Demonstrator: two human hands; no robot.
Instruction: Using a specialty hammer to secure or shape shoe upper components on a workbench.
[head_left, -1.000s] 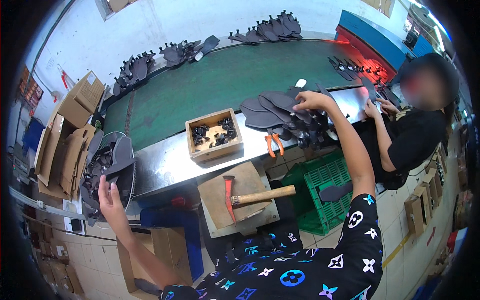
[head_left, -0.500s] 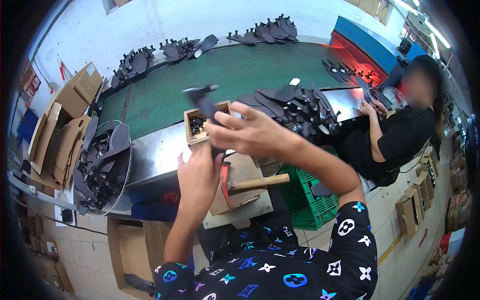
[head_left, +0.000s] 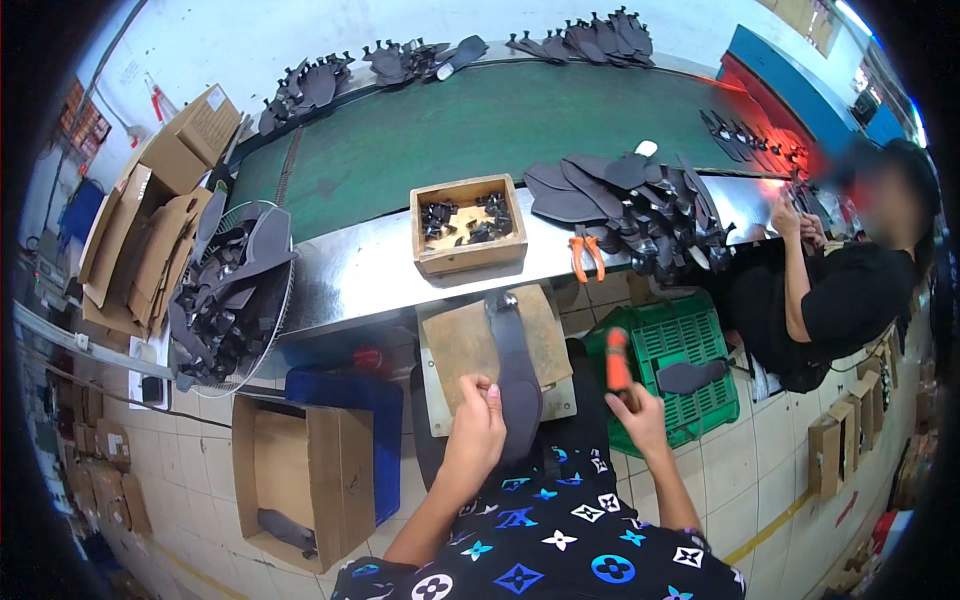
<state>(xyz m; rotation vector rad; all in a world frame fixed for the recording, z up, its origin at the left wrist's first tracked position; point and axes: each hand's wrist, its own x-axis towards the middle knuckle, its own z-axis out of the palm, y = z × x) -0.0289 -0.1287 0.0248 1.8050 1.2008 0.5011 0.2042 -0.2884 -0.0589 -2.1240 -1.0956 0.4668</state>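
My left hand (head_left: 478, 425) is closed on the edge of a dark grey shoe sole (head_left: 518, 375). The sole lies lengthwise over a worn tan board (head_left: 455, 340), its narrow end with a small black heel piece (head_left: 502, 302) pointing away from me. In my right hand (head_left: 640, 418) is a hammer (head_left: 617, 362) with a red head, raised to the right of the board and slightly blurred. A wooden box (head_left: 470, 263) beyond the board holds several small black parts. Orange-handled pliers (head_left: 587, 257) lie right of it on the metal bench edge.
Piled soles (head_left: 590, 190) lie right of the box; a wire basket (head_left: 285, 300) of soles stands left. Behind runs a green conveyor belt (head_left: 440, 125). A green crate (head_left: 690, 320), with a sole on it, and an open carton (head_left: 345, 490) flank me. A co-worker (head_left: 850, 290) sits at right.
My hands have come back from the wooden box. The sole now rests on the board in my left hand. My right hand has let go of it and picked up the hammer.
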